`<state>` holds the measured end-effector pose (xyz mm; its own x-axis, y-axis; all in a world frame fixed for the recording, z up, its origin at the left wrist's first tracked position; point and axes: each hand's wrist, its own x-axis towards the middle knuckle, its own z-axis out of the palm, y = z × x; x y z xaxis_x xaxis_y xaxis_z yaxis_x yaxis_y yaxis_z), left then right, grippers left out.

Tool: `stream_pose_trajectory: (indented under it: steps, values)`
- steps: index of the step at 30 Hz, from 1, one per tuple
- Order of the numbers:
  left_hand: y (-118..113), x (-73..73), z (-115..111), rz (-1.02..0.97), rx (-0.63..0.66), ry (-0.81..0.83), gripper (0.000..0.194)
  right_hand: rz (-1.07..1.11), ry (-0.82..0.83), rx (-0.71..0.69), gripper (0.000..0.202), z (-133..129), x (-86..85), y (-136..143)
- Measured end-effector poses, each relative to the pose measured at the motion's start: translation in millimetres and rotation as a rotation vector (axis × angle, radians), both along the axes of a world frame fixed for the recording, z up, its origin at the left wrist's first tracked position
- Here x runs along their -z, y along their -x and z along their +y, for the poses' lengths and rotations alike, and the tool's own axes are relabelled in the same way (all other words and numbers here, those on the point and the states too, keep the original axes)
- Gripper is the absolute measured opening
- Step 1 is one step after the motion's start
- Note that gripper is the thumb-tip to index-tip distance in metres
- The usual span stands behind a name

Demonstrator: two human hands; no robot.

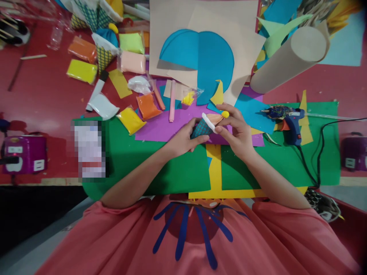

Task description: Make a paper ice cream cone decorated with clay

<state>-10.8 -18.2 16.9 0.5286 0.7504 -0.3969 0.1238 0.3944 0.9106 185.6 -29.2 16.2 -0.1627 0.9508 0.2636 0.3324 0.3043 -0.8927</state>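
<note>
A small paper cone, teal with a dark criss-cross pattern, lies tilted between my two hands. It has a white clay rim, peach clay inside and a yellow ball at its far end. My left hand is wrapped round the patterned side, thumb along the front. With thumb and fingers, my right hand grips the cone's peach and white end. Beneath both hands are a purple sheet and a green sheet. Just behind the right fingers is a yellow paper scrap.
A blue glue gun with a black cord lies at right, near a large cardboard tube. Several clay packets, including a yellow one, and a marker lie at left. Blue paper shapes rest behind; a phone is at left.
</note>
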Motion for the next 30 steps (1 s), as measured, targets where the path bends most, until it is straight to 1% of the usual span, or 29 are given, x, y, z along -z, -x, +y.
stream_pose_trajectory:
  steps: [3,5,9,13,17,20,25,27,30]
  values:
    - [-0.6,0.3,1.1,-0.115,0.001,0.026,0.059,0.014,-0.013,0.008,0.028,-0.7,-2.0,0.1]
    - [-1.3,-0.3,1.6,-0.156,-0.002,0.041,0.062,0.021,-0.024,0.012,0.029,-1.3,-3.2,0.1]
    - [-1.8,1.4,0.6,-0.135,-0.005,0.023,0.059,0.015,-0.010,0.031,0.032,-1.8,-2.4,0.3]
    - [-0.9,6.2,-2.3,-0.115,-0.001,-0.016,0.062,0.029,0.009,0.046,0.032,-0.8,1.2,0.8]
    - [-0.2,8.0,-3.6,-0.103,-0.030,-0.034,0.062,0.049,0.016,0.041,0.033,0.3,3.8,1.2]
    - [-0.6,8.3,-3.4,-0.105,-0.039,-0.034,0.059,0.066,0.008,0.043,0.030,0.7,4.5,0.5]
    - [-2.1,8.0,-3.2,-0.107,-0.068,-0.055,0.056,0.069,-0.052,0.115,0.023,0.1,1.7,-1.8]
    - [-2.8,7.3,-3.6,-0.095,-0.081,-0.064,0.055,0.025,-0.076,0.103,0.023,-0.5,-0.7,-2.4]
    - [-3.6,6.3,-4.3,-0.092,-0.099,-0.073,0.058,-0.050,-0.082,0.049,0.021,-1.1,-3.5,-2.6]
